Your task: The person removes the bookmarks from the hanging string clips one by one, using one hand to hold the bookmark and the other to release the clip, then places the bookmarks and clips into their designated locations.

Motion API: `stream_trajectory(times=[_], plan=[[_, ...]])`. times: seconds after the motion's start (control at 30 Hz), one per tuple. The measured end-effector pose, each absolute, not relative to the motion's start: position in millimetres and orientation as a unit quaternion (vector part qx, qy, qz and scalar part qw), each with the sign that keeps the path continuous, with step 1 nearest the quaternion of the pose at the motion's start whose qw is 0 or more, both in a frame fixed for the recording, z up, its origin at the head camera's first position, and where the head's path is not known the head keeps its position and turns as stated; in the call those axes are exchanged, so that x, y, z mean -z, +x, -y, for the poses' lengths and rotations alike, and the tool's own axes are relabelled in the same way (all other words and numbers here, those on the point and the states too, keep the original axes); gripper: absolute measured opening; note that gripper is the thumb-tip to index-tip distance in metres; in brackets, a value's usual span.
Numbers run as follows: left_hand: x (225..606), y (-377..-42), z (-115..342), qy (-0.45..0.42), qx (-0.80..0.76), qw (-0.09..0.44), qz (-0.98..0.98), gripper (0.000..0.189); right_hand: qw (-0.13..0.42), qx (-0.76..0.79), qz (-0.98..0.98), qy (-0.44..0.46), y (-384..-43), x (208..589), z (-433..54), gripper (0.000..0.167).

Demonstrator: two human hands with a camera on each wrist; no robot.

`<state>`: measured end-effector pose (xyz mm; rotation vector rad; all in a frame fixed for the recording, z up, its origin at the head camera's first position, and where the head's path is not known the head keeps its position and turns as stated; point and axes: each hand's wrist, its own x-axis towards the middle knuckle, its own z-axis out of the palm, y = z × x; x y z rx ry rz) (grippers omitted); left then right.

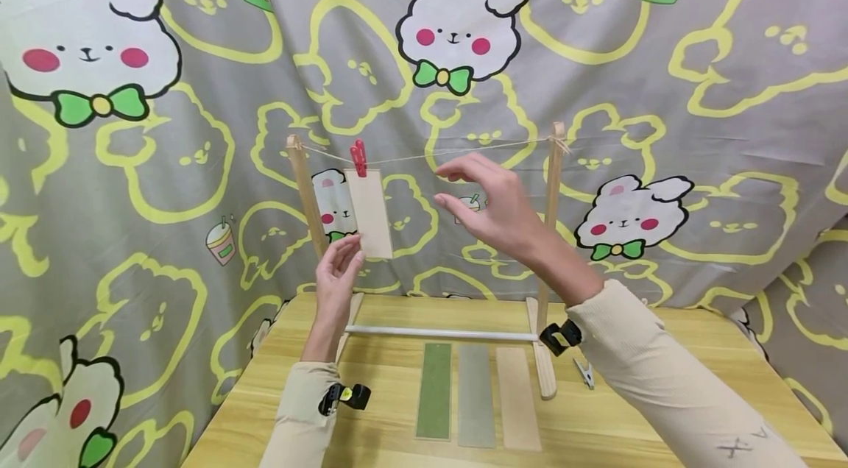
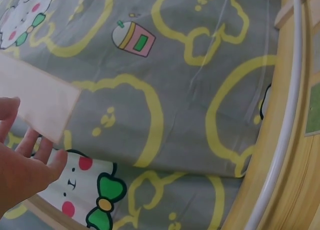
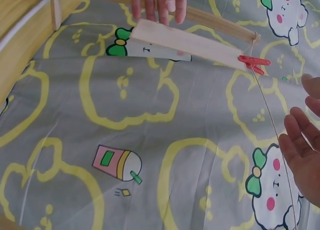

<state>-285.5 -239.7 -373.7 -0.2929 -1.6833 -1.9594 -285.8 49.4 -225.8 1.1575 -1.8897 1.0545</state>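
A pale cream rectangular card (image 1: 370,214) hangs from a thin string (image 1: 457,153), clipped at its top by a red clothespin (image 1: 358,157). My left hand (image 1: 338,277) is at the card's lower left edge, fingers loosely bent; whether the fingertips touch it is hard to tell. In the left wrist view the thumb of my left hand (image 2: 25,165) overlaps the card (image 2: 42,98). To the right of the clothespin, my right hand (image 1: 493,207) is raised near the string, thumb and fingers apart with nothing between them. The right wrist view shows the red clothespin (image 3: 254,63) apart from my right hand (image 3: 302,145).
Two wooden posts (image 1: 553,181) hold the string, with a white rod (image 1: 440,333) joining their feet. On the table lie a green strip (image 1: 433,391), a grey strip (image 1: 475,394) and a beige strip (image 1: 519,398). A grey clothespin (image 1: 585,372) lies right of the frame. Patterned cloth (image 1: 371,100) hangs behind.
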Motion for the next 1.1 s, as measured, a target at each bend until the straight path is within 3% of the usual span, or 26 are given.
stream_trajectory(times=[0.6, 1.1], plan=[[370.6, -276.4, 236.5, -0.083, 0.743, 0.299, 0.593, 0.041, 0.329, -0.366, 0.739, 0.460, -307.2, 193.5, 3.2, 0.027], [369.6, -275.9, 237.0, -0.089, 0.743, 0.328, 0.577, 0.038, 0.250, -0.310, 0.812, 0.426, -324.3, 172.9, 32.6, 0.032]])
